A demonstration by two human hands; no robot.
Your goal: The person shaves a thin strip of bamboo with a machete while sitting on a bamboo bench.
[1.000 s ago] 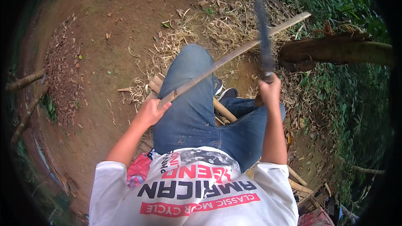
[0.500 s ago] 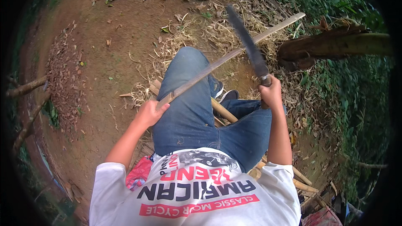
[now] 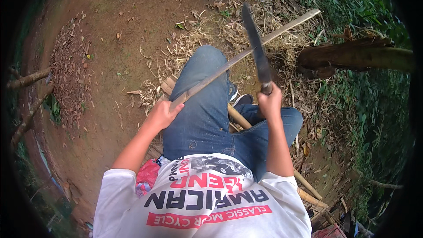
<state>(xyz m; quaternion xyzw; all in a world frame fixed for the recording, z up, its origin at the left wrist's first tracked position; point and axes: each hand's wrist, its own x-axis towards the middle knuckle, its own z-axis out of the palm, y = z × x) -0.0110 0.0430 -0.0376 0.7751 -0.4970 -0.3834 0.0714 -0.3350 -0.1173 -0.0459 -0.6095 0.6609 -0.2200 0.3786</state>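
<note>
My left hand (image 3: pixel 164 115) is closed around the near end of a long, thin wooden or bamboo strip (image 3: pixel 213 76). The strip slants across my raised knee and out to the far right. In my right hand (image 3: pixel 269 100) is a machete (image 3: pixel 257 44), gripped by its dark handle, its long blade pointing away from me. The blade crosses over the strip beyond my knee; whether it touches the strip I cannot tell. Much of the handle is hidden by my fingers.
Curly shavings (image 3: pixel 185 46) and dry leaves litter the brown soil. A thick log (image 3: pixel 348 57) juts in from the right, beside green plants. A bamboo pole (image 3: pixel 239 117) lies under my legs. Branches (image 3: pixel 28 79) stand at the left, and a red cloth-like bundle (image 3: pixel 147 174) lies by my hip.
My right hand has moved left and slightly nearer with the machete, and the blade now crosses the strip closer to my knee. The left hand and strip have shifted only slightly.
</note>
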